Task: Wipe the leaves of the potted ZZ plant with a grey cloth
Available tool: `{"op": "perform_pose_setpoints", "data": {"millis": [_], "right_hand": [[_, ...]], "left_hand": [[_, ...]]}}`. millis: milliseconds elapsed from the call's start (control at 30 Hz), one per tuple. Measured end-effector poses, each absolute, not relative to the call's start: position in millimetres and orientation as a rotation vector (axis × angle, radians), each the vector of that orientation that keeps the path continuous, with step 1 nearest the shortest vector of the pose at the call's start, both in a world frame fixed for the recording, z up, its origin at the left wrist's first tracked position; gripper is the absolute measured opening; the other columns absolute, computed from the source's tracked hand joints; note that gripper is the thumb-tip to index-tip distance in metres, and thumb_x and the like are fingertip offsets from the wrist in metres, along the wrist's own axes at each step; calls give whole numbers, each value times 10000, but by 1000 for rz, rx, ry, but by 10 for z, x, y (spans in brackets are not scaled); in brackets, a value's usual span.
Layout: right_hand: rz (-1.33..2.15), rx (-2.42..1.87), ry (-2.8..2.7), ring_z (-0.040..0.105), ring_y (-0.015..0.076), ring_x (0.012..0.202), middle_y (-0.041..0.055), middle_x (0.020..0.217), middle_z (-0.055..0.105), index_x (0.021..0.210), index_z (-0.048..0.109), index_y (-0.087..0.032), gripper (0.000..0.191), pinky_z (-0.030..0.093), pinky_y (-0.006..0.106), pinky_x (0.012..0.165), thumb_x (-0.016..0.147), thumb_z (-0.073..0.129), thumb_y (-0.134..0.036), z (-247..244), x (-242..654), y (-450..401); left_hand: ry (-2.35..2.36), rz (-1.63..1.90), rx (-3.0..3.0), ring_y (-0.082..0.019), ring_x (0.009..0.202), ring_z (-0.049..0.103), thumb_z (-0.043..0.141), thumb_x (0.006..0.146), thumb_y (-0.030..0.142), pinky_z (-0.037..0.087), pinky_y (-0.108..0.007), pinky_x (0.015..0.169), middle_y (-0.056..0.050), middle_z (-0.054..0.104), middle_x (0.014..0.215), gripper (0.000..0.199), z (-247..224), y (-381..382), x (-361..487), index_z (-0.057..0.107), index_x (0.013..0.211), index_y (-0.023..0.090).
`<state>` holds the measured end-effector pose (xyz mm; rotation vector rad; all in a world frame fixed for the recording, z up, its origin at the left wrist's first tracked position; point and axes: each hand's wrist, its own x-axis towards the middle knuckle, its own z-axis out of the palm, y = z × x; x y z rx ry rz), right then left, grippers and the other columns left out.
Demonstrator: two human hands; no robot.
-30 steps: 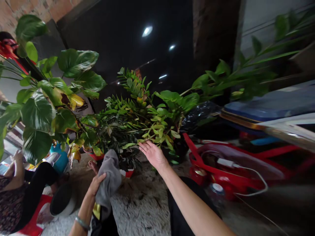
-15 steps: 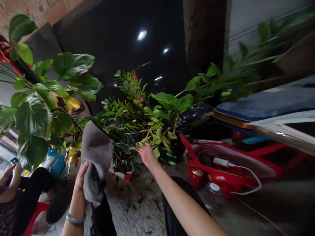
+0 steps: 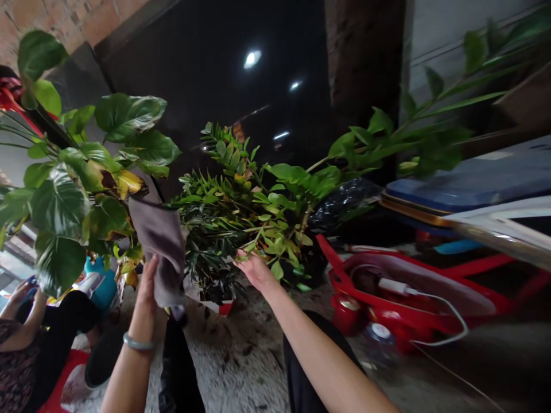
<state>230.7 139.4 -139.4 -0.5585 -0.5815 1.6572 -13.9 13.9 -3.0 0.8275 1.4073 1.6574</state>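
A grey cloth (image 3: 161, 246) hangs from my left hand (image 3: 148, 292), which wears a pale bangle at the wrist and is closed on the cloth's near side. The cloth's upper edge reaches the large-leaved plant (image 3: 60, 201), beside its yellowed, browned leaves. My right hand (image 3: 257, 272) is at the lower edge of the small-leaved green plant (image 3: 275, 221), its fingertips pinched on a leaf and partly hidden by foliage. Dark narrow leaves (image 3: 213, 267) grow between my hands, above a red and white container (image 3: 224, 308).
On the right is a red wheeled ride-on toy (image 3: 387, 310) with a white charger and cable. A clear bottle (image 3: 381, 338) stands beside it. A blue-topped table (image 3: 465, 178) juts in at right. At left, a seated person (image 3: 26, 344) is near a black bucket (image 3: 105, 355).
My left hand has turned the cloth, and its upper end has swung left and down towards the yellowed leaves. My right hand stays at the leaf. The view has shifted slightly.
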Motion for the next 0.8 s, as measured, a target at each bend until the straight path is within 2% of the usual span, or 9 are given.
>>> {"op": "perform_pose_setpoints", "data": {"millis": [100, 167, 233, 333, 433, 500, 633, 733, 800], "right_hand": [[1687, -596, -544, 717, 209, 820, -12, 768, 746, 776, 615, -268, 152, 533, 340, 820, 680, 730, -239, -1428, 2295, 1360], [1712, -620, -534, 730, 222, 816, 8, 769, 753, 790, 630, -266, 158, 534, 343, 809, 675, 733, -234, -1452, 2293, 1344], [1736, -641, -532, 744, 242, 855, 34, 792, 762, 794, 633, -263, 156, 534, 364, 832, 683, 740, -245, -1474, 2296, 1334], [1766, -656, -544, 753, 269, 930, 55, 842, 767, 798, 626, -264, 142, 528, 418, 900, 721, 745, -278, -1489, 2296, 1323], [1797, -655, -554, 753, 272, 958, 54, 879, 768, 815, 627, -271, 125, 530, 452, 925, 757, 735, -294, -1483, 2266, 1308], [1818, -658, -552, 758, 263, 929, 58, 876, 765, 803, 624, -263, 107, 547, 443, 905, 776, 720, -300, -1479, 2230, 1291], [1865, -679, -548, 766, 249, 852, 80, 843, 760, 798, 629, -244, 74, 583, 408, 836, 806, 689, -286, -1502, 2179, 1245], [1886, -704, -553, 771, 256, 861, 92, 864, 770, 835, 636, -244, 67, 597, 402, 802, 810, 693, -268, -1536, 2207, 1221], [1891, -714, -562, 771, 262, 886, 107, 908, 776, 847, 637, -240, 85, 598, 415, 819, 810, 704, -275, -1552, 2250, 1213]], "left_hand": [[1486, 1412, 918, -367, 995, 745, 905, 561, 491, 588, -427, 894, -133, 802, 906, 604, -469, 133, 26, 733, 1009, 123], [1490, 1284, 961, -342, 912, 754, 933, 506, 514, 591, -394, 845, -134, 800, 878, 624, -730, -7, 64, 750, 947, 112], [1450, 1269, 967, -305, 834, 752, 928, 523, 542, 591, -370, 802, -112, 794, 840, 625, -770, -148, 30, 753, 942, 114], [1371, 1450, 963, -247, 738, 727, 899, 609, 545, 584, -333, 729, -69, 774, 791, 579, -381, -143, -66, 738, 989, 139], [1373, 1681, 979, -223, 786, 712, 813, 761, 487, 569, -309, 739, -60, 773, 848, 427, 103, 144, -73, 715, 1025, 166], [1472, 1668, 1008, -228, 851, 713, 749, 821, 409, 555, -309, 784, -62, 773, 868, 340, 191, 339, -1, 703, 1031, 146], [1601, 1463, 1052, -288, 910, 713, 801, 717, 335, 550, -348, 813, -113, 786, 888, 345, -302, 280, 162, 738, 949, 88], [1559, 1298, 996, -338, 925, 730, 858, 631, 449, 572, -391, 833, -118, 801, 891, 459, -704, -99, 137, 781, 923, 103], [1529, 1290, 929, -356, 960, 735, 853, 634, 529, 583, -407, 857, -111, 807, 894, 515, -700, -289, 55, 793, 959, 134]]}}
